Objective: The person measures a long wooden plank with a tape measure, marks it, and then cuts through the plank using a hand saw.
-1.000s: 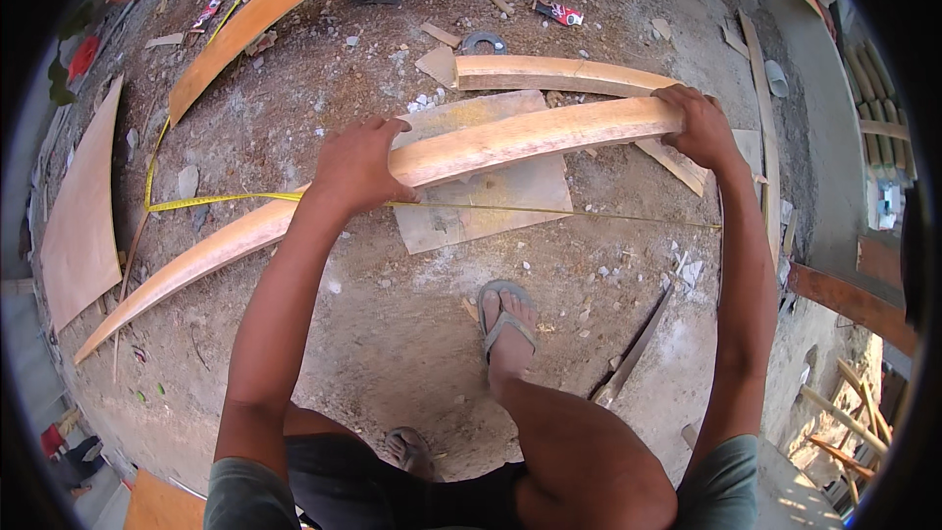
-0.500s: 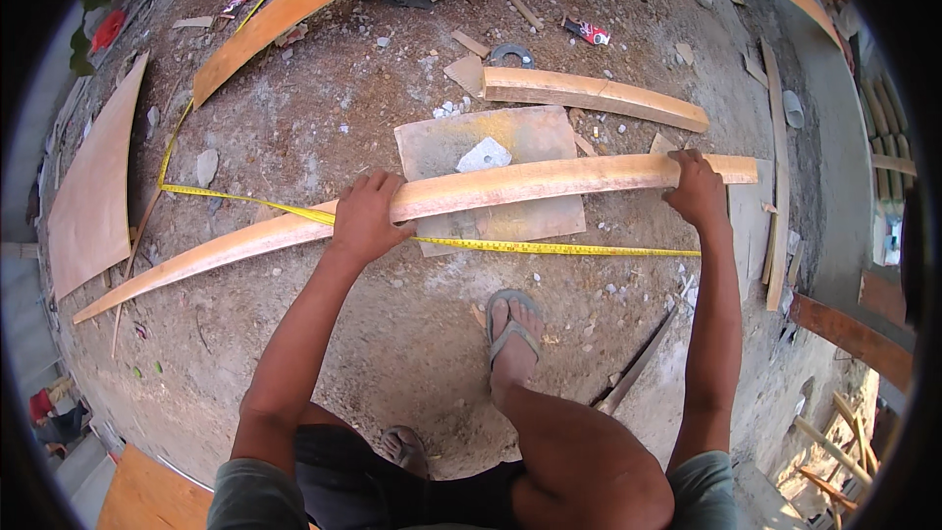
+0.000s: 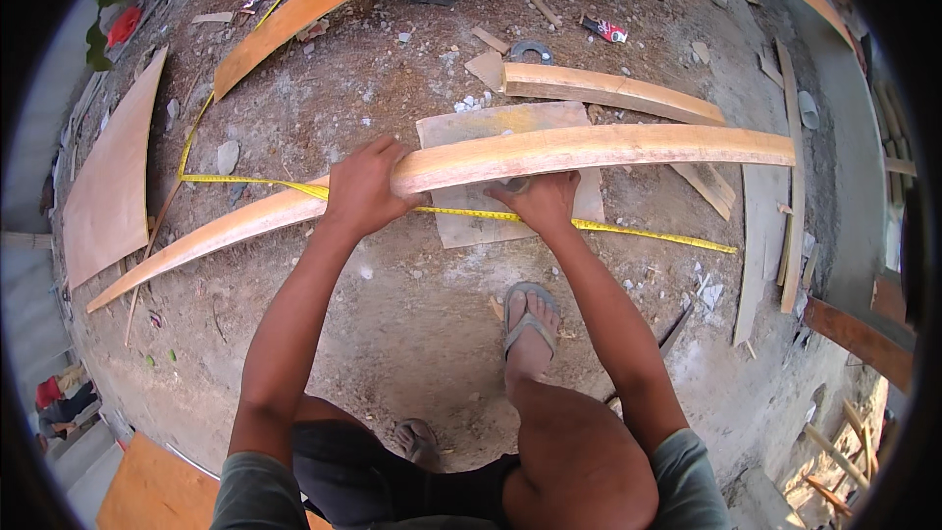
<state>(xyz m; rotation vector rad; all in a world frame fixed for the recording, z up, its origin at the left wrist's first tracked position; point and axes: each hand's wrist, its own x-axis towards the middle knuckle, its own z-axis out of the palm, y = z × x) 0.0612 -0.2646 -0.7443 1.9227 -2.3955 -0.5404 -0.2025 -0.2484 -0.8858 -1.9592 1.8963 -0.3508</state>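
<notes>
so there's this long curved plank (image 3: pixel 589 150) lying across a dirt floor (image 3: pixel 392 334), bending from the lower left up to the right. the left hand (image 3: pixel 361 188) is clamped over the top of it about midway, fingers wrapped down the far edge. the right hand (image 3: pixel 538 200) sits just right of that, at the plank's near edge, fingers curled, but whether it's actually gripping the plank or just pressing on it i can't tell. a yellow tape (image 3: pixel 628 230) is stretched out along the ground right below the plank, running under both hands and off to the left, where it turns up toward the top. under the middle of the plank there's a flat board (image 3: pixel 461 128) on the dirt. a shorter curved strip (image 3: pixel 608 90) lies just behind it, and another big curved plank (image 3: pixel 324 0) is well apart near the top. a sandalled foot (image 3: pixel 528 319) is planted just below the right hand. a plywood sheet (image 3: pixel 110 177) lies off to the left.
</notes>
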